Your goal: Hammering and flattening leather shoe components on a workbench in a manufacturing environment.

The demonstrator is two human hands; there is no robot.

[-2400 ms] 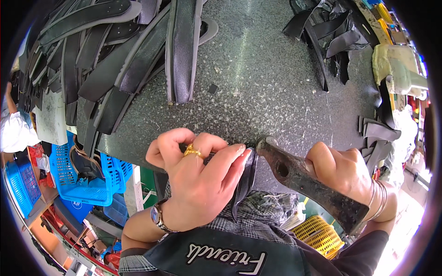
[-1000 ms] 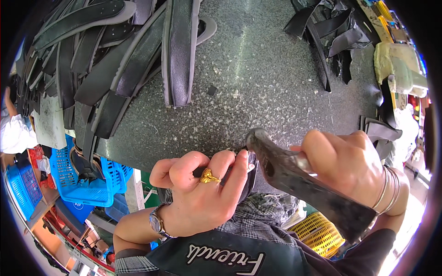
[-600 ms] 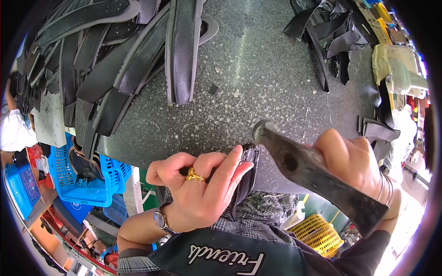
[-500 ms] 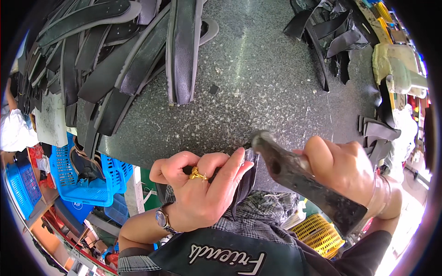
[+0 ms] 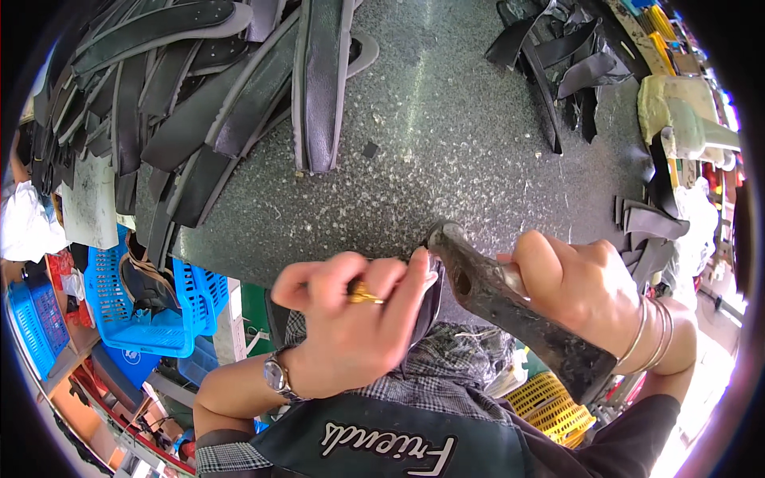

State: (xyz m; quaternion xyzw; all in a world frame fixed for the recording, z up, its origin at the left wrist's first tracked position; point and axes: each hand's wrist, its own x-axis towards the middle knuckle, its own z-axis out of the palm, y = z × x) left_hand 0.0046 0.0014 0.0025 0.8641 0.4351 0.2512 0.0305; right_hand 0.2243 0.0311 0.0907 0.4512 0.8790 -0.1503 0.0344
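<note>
My right hand (image 5: 570,291) is closed around a hammer, whose handle is mostly hidden by my fingers. The dark, worn hammer head (image 5: 530,323) slants down to the right, its rounded upper end close to my left fingertips at the table edge. With thumb and index finger pressed together, my left hand (image 5: 351,323) pinches a black leather-like strip (image 5: 428,307) that hangs over the edge toward my lap. The rest of the strip is hidden behind that hand.
Speckled dark stone tabletop (image 5: 470,151) lies in front of me. A heap of black straps (image 5: 183,103) covers its left side. Black strips (image 5: 578,64) lie far right, with a smaller stack (image 5: 653,219) near the right edge. A blue basket (image 5: 151,319) stands lower left, a yellow basket (image 5: 550,406) below right.
The hammer's rounded end has come slightly left, nearer my left fingertips. My left hand has shifted a little, and its other fingers are blurred by motion. The strip stays pinched.
</note>
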